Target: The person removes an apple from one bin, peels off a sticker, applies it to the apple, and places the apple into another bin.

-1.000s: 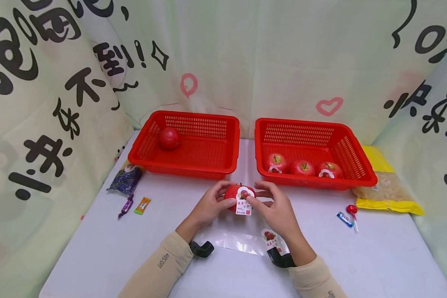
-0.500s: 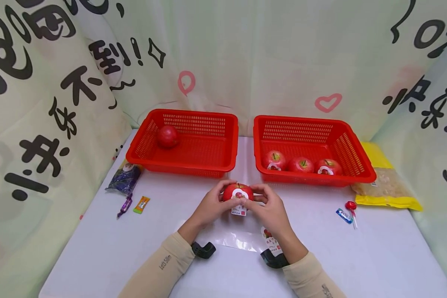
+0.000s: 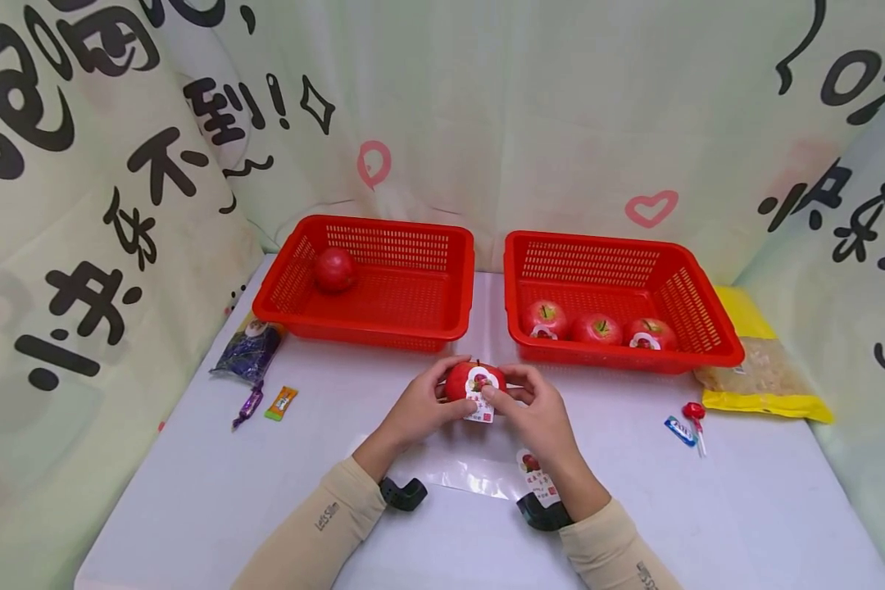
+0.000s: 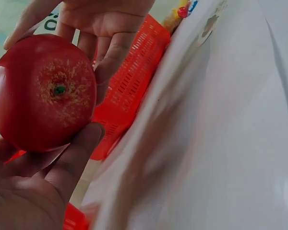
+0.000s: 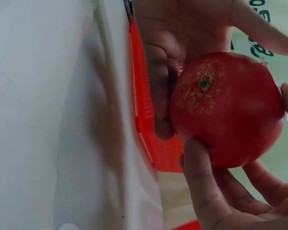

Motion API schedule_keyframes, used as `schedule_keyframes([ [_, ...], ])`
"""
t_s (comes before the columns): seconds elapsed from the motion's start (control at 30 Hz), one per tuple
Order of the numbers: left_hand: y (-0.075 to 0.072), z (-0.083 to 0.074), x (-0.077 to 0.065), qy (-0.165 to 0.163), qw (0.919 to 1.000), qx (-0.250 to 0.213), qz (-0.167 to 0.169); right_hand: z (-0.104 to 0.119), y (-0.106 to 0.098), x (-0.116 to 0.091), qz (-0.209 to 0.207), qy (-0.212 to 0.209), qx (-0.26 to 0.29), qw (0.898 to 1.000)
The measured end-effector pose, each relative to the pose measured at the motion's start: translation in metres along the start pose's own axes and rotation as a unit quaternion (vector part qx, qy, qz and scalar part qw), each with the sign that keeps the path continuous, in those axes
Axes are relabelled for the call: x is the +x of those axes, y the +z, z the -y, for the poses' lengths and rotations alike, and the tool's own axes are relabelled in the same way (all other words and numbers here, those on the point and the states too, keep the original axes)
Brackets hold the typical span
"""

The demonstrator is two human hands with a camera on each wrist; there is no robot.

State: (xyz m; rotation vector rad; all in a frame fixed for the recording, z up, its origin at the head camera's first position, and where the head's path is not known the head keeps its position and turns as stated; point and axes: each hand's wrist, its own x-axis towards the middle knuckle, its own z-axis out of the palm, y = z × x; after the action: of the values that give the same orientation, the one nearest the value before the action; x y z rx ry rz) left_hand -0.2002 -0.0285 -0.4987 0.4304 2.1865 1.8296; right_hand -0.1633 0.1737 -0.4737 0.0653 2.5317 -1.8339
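Note:
In the head view, both hands hold a red apple (image 3: 456, 382) above the middle of the table. My left hand (image 3: 416, 414) curls round its left side, the thumb reaching the lower edge of a white label sticker (image 3: 479, 412). From the other side my right hand (image 3: 544, 416) grips the apple, its thumb on that sticker's round upper part. The sticker's lower strip hangs below the apple. Both wrist views show the apple's underside, fingers of both hands around it. A second label sticker (image 3: 538, 479) lies on a clear backing sheet (image 3: 465, 471), near the right wrist.
A red basket (image 3: 383, 332) at back left holds one round red fruit (image 3: 335, 270). Another red basket (image 3: 634, 358) holds three apples (image 3: 597, 329). A yellow bag (image 3: 767, 401), lollipop (image 3: 694, 412) and blue candy (image 3: 681, 430) lie right; a dark bag (image 3: 248, 352) and candies (image 3: 281, 403) left.
Half a second ago both thumbs met over the sticker; now they are apart, and more of the label shows. The apple stays in both hands, nearly in place.

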Motion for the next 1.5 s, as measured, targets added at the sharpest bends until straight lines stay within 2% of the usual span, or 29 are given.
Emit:
schedule_keyframes([
  [0.27, -0.001, 0.001, 0.001, -0.007, 1.0, 0.0, 0.006, -0.001, -0.005, 0.002, 0.013, 0.006, -0.003, 1.0],
  [0.47, -0.002, 0.003, 0.002, 0.016, 0.9998, -0.009, 0.003, -0.001, -0.009, 0.0, 0.029, 0.0, -0.01, 1.0],
  [0.73, -0.001, 0.003, 0.002, 0.014, 0.9999, -0.006, -0.006, -0.006, -0.009, -0.002, 0.009, -0.052, -0.038, 0.998],
  [0.97, 0.001, 0.004, 0.002, 0.001, 1.0, 0.005, -0.006, -0.013, -0.009, 0.0, -0.007, -0.11, -0.075, 0.991],
  [1.07, 0.002, 0.003, 0.001, -0.001, 0.9998, 0.018, -0.004, -0.014, -0.013, 0.002, 0.013, -0.116, -0.083, 0.99],
  [1.13, 0.003, 0.001, 0.001, 0.006, 0.9996, 0.027, 0.002, -0.015, -0.017, 0.004, 0.045, -0.11, -0.073, 0.99],
  [1.3, 0.008, -0.01, 0.003, 0.025, 0.9977, 0.043, 0.047, -0.016, -0.034, 0.007, 0.118, -0.089, -0.03, 0.989],
  [1.4, 0.012, -0.019, 0.01, 0.027, 0.9961, 0.058, 0.061, -0.018, -0.045, 0.003, 0.121, -0.093, -0.026, 0.988],
  [1.5, 0.019, -0.03, 0.024, 0.03, 0.997, 0.065, 0.029, -0.021, -0.056, -0.003, 0.107, -0.101, -0.035, 0.989],
])
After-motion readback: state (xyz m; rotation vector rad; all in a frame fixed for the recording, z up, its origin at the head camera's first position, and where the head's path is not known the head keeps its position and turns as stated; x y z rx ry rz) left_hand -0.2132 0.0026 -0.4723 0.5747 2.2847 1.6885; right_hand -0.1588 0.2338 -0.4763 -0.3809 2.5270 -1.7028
